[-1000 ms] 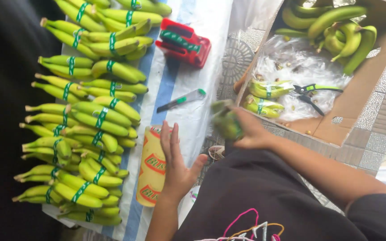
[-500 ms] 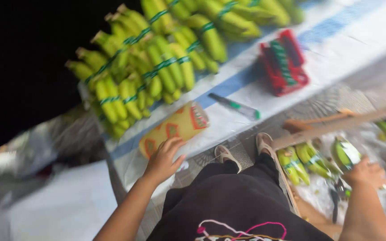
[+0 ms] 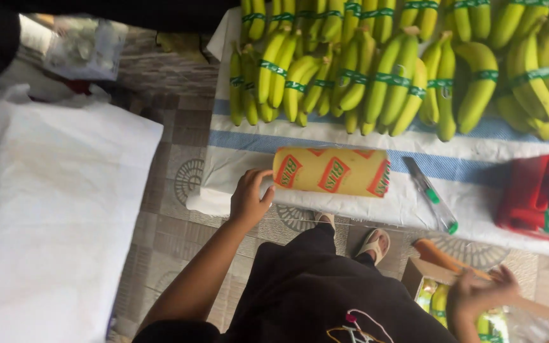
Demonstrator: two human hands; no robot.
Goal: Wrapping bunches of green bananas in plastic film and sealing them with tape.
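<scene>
While the left hand (image 3: 249, 200) curls loosely against the left end of the yellow roll (image 3: 332, 171), its fingers touch the roll's rim without closing around it; the roll lies on its side along the near edge of the surface (image 3: 236, 159), which is covered in white cloth with a blue stripe. The right hand (image 3: 478, 292) is down at the lower right, fingers spread wide and holding nothing, hovering above the cardboard box (image 3: 424, 270) where a few banded bananas in the box (image 3: 436, 298) show. Whether it touches the box rim I cannot tell, since that part is blurred.

Just right of the roll lies a utility knife (image 3: 432, 195) with a green slider, and farther right a red tape dispenser (image 3: 535, 197) sits at the edge. On the far side, rows of banded green banana bunches (image 3: 376, 70) fill the cloth. A white sheet (image 3: 52, 209) covers the floor to the left, and sandalled feet (image 3: 376, 244) stand on the patterned tiles below.

As a judgement, the roll is the risk: being round and near the edge, a push from the fingertips alone could send it rolling off onto the tiles or against the knife. The knife itself lies close to the edge, and a sweep of the forearm could knock it down towards the feet.
</scene>
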